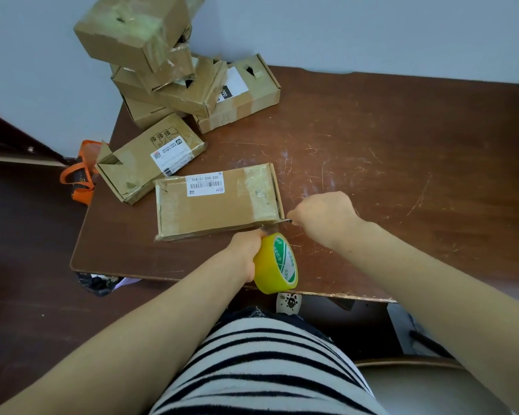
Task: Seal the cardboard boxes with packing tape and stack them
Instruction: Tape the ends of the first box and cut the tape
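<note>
A flat cardboard box (216,202) with a barcode label lies near the table's front, taped at both ends. My left hand (246,250) grips a yellow roll of packing tape (277,263) just below the box's front right corner. My right hand (324,214) is curled around a small thin metal tool (282,221) whose tip meets the stretch of tape at that corner. A second flat box (150,157) with an open flap lies to the left. Several taped boxes (168,70) are stacked at the back left.
The brown scratched table (387,175) stands against a pale wall. An orange-handled bag (81,175) sits on the floor left of the table. A chair seat (432,384) shows at the lower right. A dark bag (99,283) lies under the table's front left corner.
</note>
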Tool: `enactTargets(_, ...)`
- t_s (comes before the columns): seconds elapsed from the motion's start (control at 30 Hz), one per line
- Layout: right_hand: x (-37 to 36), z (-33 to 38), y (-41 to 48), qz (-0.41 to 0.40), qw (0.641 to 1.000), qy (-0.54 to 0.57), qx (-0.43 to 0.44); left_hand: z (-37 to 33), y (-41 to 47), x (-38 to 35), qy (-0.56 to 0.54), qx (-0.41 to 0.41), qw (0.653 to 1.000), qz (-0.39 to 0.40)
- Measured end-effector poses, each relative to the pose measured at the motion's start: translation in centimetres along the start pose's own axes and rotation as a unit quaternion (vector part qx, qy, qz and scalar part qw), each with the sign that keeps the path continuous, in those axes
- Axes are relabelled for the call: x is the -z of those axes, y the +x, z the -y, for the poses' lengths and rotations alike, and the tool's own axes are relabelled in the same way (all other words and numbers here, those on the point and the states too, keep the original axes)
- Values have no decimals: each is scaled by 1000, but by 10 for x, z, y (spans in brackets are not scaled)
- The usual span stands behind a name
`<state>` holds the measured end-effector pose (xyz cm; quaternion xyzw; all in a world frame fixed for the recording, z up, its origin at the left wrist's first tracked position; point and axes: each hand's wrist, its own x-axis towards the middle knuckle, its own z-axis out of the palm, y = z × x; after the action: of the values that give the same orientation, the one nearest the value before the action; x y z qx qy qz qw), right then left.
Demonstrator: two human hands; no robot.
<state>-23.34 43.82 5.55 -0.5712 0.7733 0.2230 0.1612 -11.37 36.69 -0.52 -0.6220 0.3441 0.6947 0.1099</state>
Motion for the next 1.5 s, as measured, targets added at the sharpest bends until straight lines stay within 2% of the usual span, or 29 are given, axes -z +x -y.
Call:
enactTargets(0.07, -7, -2, 3, -17, 999, 27, 6, 0, 0, 0, -6, -3, 1000, -2)
enactTargets(0.17, -23, -34, 0, -19, 987, 156, -23, 0, -1, 1, 3, 4, 1000, -6)
enactTargets(0.27, -51, -81, -11, 35, 947, 311, -76, 1, 0, 0, 2, 6, 1000, -4)
enactTargets(0.33, -71, -102, -16, 48, 933, 341, -108, 1, 0, -1, -2, 8, 1000, 1)
enactTargets(0.43, -88, -107, -15, 44, 954, 245, -168, 2, 0, -1, -1, 10, 1000, 2)
enactTargets(0.5, -82, -92, -7, -28, 964, 216, -149, 2, -1, 0, -2, 12, 1000, 2)
enactTargets(0.6, -60, -50, 16, -156, 941, 298, 38, 2, -1, -1, -11, 11, 1000, -2)
enactTargets(0.67, -49, -18, 32, -163, 917, 338, 137, 2, -1, -2, -18, 9, 1000, -3)
enactTargets(0.77, -48, 8, 54, -136, 927, 285, 202, 4, 0, -3, -22, 2, 1000, -1)
enactTargets(0.9, -62, 5, 67, -104, 953, 172, 228, 3, 1, 2, 7, -18, 1000, -22)
enactTargets(1.07, -67, 6, 68, -98, 958, 131, 235, 6, -3, 24, 99, -13, 995, -26)
enactTargets(1.13, -71, 7, 70, -88, 965, 102, 226, 14, -7, 33, 102, -11, 994, -31)
enactTargets(1.27, -74, 14, 67, -126, 964, 117, 203, 13, -15, 40, 50, -37, 998, -32)
enactTargets(1.37, -81, 20, 69, -204, 958, 109, 169, 5, -23, 42, 18, -57, 998, -36)
enactTargets(1.5, -89, 27, 71, -237, 948, 120, 176, 3, -26, 41, -5, -62, 997, -39)
